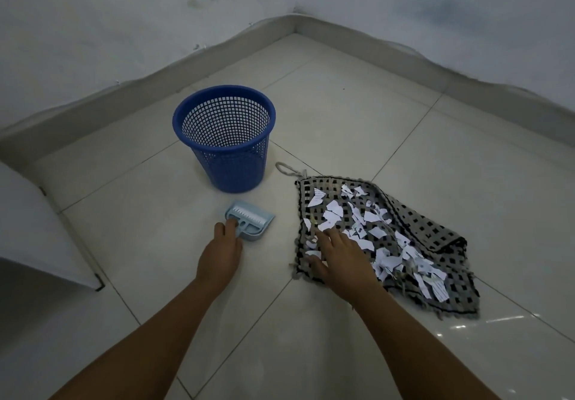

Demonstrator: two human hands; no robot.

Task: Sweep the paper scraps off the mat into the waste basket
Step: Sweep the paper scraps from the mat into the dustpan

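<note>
A grey and black checked mat [435, 231] lies on the tiled floor at the right, its right corner folded over. Many white paper scraps [370, 231] are strewn across it. My right hand [337, 255] rests flat on the mat's near left edge, fingers spread over some scraps. A small light blue dustpan with a brush in it [249, 219] lies on the floor left of the mat. My left hand [222, 250] touches its handle with its fingertips; whether it grips the handle is unclear. The blue mesh waste basket [224, 147] stands upright behind the dustpan.
Two white walls meet in a corner behind the basket, with a pale skirting [280, 30] along them. A white box or furniture corner [37, 234] juts in at the left. A cord loop [284, 169] extends from the mat's far corner.
</note>
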